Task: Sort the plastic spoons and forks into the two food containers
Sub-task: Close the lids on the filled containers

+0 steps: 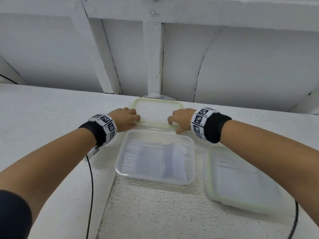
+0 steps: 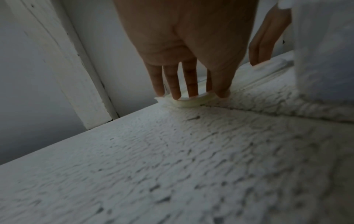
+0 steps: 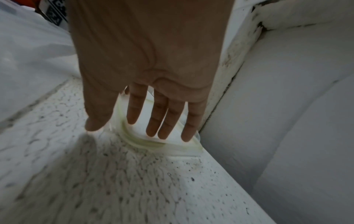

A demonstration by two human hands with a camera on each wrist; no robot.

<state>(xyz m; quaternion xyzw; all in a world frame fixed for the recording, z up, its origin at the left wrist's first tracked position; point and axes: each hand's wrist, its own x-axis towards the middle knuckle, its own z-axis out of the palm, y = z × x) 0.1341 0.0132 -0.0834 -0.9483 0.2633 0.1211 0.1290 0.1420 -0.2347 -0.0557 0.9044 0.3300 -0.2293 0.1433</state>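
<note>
A clear lid (image 1: pixel 155 111) with a yellow-green seal lies flat at the back of the white table, against the wall. My left hand (image 1: pixel 135 120) rests its straight fingers on the lid's left edge; the left wrist view shows the fingertips (image 2: pixel 176 95) on the lid corner (image 2: pixel 189 103). My right hand (image 1: pixel 172 125) is at the lid's right edge, fingers spread over its corner (image 3: pixel 153 144). In front stands an open clear container (image 1: pixel 120 171) with clear plastic cutlery (image 1: pixel 155 157) inside. A second container (image 1: pixel 209 187), lidded, sits at the right.
The white panelled wall (image 1: pixel 155 57) rises directly behind the lid. Black cables (image 1: pixel 90 187) run from both wrists toward me. The table top (image 1: pixel 43 118) is rough, white and textured. The open container's wall (image 2: pixel 325 53) stands close to my left hand.
</note>
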